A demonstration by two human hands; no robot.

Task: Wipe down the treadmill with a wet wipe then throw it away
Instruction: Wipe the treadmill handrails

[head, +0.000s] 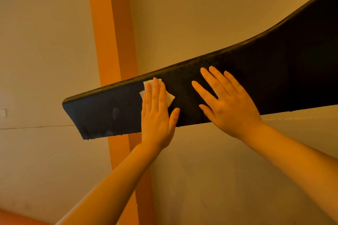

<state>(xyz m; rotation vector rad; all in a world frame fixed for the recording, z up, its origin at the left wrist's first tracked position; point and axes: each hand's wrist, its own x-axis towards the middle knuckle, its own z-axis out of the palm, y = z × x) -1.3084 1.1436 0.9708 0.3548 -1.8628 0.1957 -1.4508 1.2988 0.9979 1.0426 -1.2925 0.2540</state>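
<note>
While the left hand (157, 115) is pressing a white wet wipe (169, 97) flat-fingered against the black treadmill panel (256, 82) mid-frame, the right hand (226, 104) is resting spread on it alongside; the wipe is lying mostly hidden, and the panel is running off the right edge.

Both bare forearms reaching up and forward, left hand (157, 113) flat with fingers (155, 93) straight and close together, thumb out to the side, right hand (226, 102) flat too, fingers spread wide, palm down
</note>
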